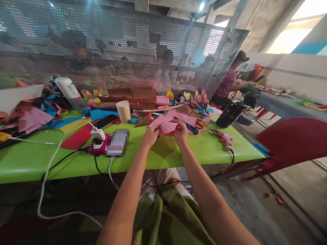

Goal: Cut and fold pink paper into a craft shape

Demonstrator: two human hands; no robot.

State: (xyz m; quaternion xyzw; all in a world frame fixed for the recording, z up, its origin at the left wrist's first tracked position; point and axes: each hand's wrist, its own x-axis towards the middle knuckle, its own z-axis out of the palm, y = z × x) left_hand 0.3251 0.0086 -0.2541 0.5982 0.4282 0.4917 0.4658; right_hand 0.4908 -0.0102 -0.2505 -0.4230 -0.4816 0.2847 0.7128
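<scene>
Between my two hands, just over the front part of the green table (153, 162), is a piece of pink paper (169, 127) with folded or cut points. My left hand (151, 134) pinches its left edge. On the opposite edge, my right hand (181, 131) grips the same paper with thumb and fingers. More pink sheets lie right behind it, so their outlines run together. A blue-and-black tool (192, 128), perhaps a cutter, rests beside my right hand, near yellow-handled scissors (201, 123).
A pink glue gun (225, 139) with a cord lies at right, by a black bottle (230, 114). Left are a phone (118, 143), a magenta power strip (100, 147) and a cardboard tube (123, 111). Paper flowers (194, 98) stand behind. A person (231, 80) sits at the far right.
</scene>
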